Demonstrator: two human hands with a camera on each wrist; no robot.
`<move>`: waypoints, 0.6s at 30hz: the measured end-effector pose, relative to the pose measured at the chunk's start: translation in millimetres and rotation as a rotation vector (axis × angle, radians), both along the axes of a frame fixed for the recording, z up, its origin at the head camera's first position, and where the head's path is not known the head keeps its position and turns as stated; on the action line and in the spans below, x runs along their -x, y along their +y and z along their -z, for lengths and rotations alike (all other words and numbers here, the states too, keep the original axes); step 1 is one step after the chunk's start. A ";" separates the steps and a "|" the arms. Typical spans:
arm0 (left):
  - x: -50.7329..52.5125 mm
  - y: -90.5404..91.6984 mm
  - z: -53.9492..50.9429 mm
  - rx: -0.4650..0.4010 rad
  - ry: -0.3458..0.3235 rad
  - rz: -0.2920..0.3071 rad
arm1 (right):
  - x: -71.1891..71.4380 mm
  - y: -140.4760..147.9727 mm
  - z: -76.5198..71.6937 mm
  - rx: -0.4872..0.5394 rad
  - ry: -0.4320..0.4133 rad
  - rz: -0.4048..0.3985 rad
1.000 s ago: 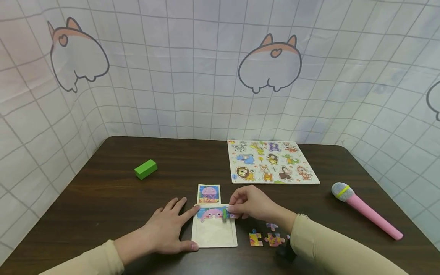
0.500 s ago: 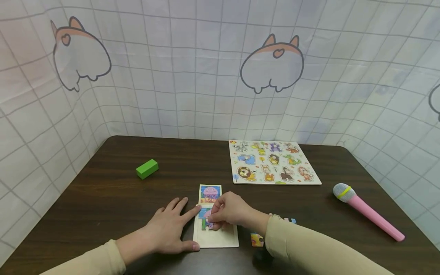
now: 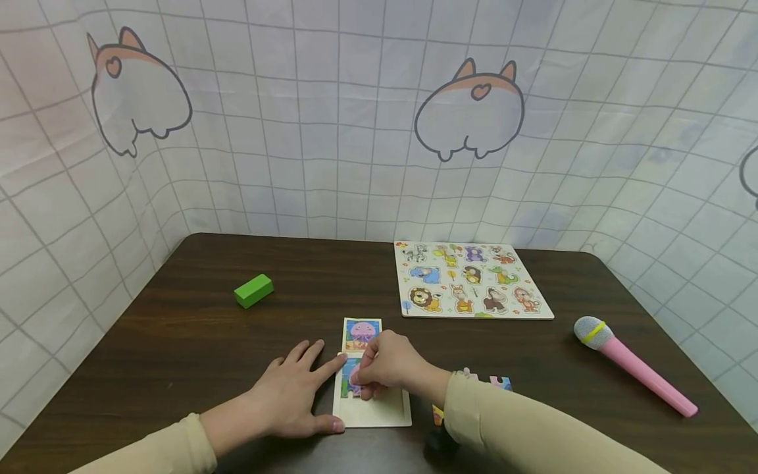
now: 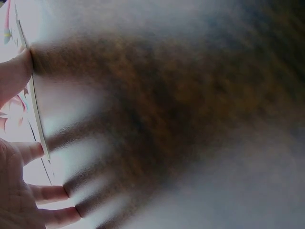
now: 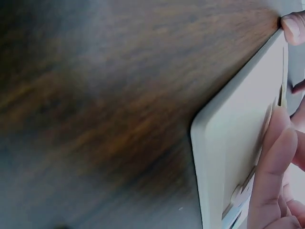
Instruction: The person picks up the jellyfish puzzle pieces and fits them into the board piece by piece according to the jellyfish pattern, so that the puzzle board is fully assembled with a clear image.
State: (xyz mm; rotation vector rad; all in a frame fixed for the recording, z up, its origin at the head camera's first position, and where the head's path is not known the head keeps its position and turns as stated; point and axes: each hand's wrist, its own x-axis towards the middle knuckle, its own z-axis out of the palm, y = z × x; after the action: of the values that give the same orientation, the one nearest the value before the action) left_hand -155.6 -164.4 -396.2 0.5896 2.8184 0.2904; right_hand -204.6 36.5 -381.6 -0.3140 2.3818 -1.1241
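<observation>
A pale puzzle tray (image 3: 372,415) lies flat in front of me, with coloured pieces along its upper part. My left hand (image 3: 287,395) rests spread on the table, its index fingertip and thumb touching the tray's left edge. Over the tray, my right hand (image 3: 392,363) pinches a blue, green and pink puzzle piece (image 3: 348,388) low down at the left side, below the top row. The fingers hide part of that piece and most of the top row. In the right wrist view the fingertips are down at the tray (image 4: 38,112) surface.
A small jellyfish picture card (image 3: 358,329) touches the tray's far edge. Loose puzzle pieces (image 3: 502,382) lie right of the tray, partly under the right sleeve. Further off are a green block (image 3: 253,291), an animal puzzle board (image 3: 474,280) and a pink toy microphone (image 3: 636,365).
My right hand has moved left across the tray, carrying the puzzle piece from the upper right to the left side, where it now sits lower against the row. The left hand stays put.
</observation>
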 end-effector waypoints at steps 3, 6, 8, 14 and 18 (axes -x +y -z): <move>0.0 -0.2 0.1 0.006 0.001 -0.006 | 0.9 -0.6 1.3 -0.026 0.036 -0.005; -0.1 -0.5 1.7 0.007 -0.001 -0.011 | 1.1 -0.8 2.9 -0.080 0.099 -0.020; -0.1 -0.4 2.3 0.006 -0.002 -0.010 | 0.8 -0.7 4.1 -0.112 0.133 -0.032; 0.0 -0.7 2.5 0.004 0.000 -0.001 | 1.0 0.9 4.1 -0.144 0.165 -0.060; 0.3 -0.9 1.8 0.002 0.016 0.001 | 2.4 3.1 2.8 -0.151 0.162 -0.063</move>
State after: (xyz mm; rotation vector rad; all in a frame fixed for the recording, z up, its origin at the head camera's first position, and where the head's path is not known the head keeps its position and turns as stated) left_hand -156.0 -165.3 -398.0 0.5948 2.8336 0.2838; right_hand -207.1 39.6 -384.4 -0.4398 2.5620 -0.9147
